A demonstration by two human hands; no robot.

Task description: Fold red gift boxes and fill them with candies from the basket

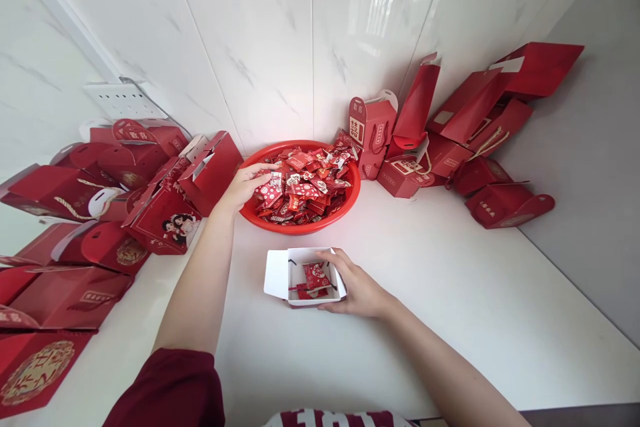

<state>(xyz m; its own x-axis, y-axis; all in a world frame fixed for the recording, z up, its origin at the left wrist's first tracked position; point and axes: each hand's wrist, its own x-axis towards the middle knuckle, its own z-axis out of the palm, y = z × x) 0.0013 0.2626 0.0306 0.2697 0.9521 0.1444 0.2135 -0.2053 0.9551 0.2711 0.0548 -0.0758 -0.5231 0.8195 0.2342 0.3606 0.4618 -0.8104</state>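
Note:
A red plastic basket (300, 230) stands near the tiled wall, heaped with red-wrapped candies (313, 180). My left hand (244, 185) is over its left rim, fingers stretched out at a candy packet with white dots (270, 190); nothing is visibly gripped. In front of the basket is a small box (277, 273), its top open and its white inside and left flap showing. A few red candy packets (316, 277) lie inside. My right hand (357, 285) clasps the box's right side, fingers on the far edge and thumb on the near side.
Several red gift boxes (107, 240), some with rope handles, crowd the left side. More red boxes (453, 127) are stacked at the back right, against the wall. A white power strip (117, 101) is on the wall. White tabletop (450, 293) lies under everything.

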